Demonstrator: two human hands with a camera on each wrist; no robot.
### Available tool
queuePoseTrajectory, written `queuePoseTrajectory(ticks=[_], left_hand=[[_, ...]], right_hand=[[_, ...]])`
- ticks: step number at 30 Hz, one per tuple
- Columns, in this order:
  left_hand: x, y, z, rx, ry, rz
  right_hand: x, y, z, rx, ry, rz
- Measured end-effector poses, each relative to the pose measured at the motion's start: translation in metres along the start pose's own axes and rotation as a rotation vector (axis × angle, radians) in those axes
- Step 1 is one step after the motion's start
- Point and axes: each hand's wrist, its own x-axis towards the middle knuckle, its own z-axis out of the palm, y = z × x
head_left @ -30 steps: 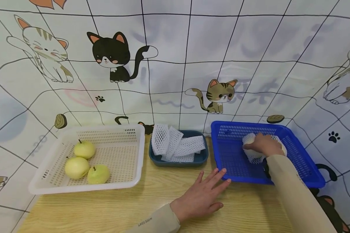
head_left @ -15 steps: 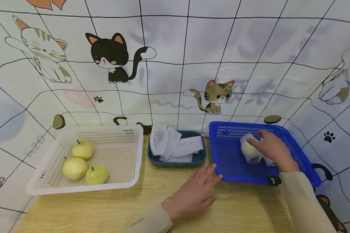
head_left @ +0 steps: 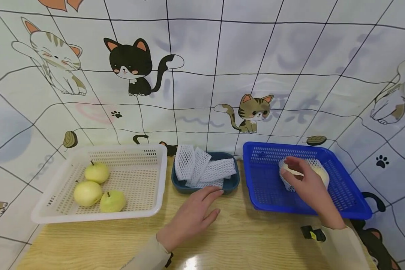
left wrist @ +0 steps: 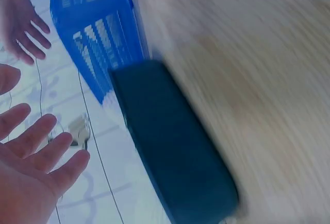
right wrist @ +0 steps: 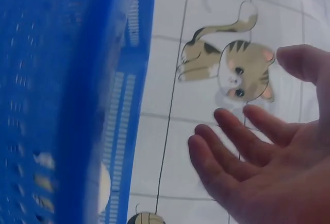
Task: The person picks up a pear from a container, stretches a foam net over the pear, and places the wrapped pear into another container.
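Right grip spread over netted pears in blue basket; these look done. Left grip spread too, net sleeves just beyond; three bare pears leftward seemingly remain.

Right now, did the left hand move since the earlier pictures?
Yes, the left hand moved left, away from the blue plastic basket, toward the dark teal tray.

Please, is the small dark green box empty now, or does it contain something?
Not empty: in the head view, several white net sleeves lie in the small dark green box, some reaching above its rim.
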Motion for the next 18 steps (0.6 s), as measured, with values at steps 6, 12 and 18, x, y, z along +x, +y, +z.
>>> queuePoseTrajectory(ticks=[6,12,18], left_hand=[[-0.011,-0.017,-0.015,0.018,0.061,-0.057],[-0.021,-0.03,-0.034,0.004,0.115,-0.149],[-0.03,-0.044,-0.054,0.029,0.206,-0.196]], right_hand=[[-0.018,-0.012,0.021,0.044,0.08,-0.141],[-0.026,-0.025,0.052,0.09,0.158,-0.34],[-0.03,-0.039,0.088,0.035,0.144,-0.505]])
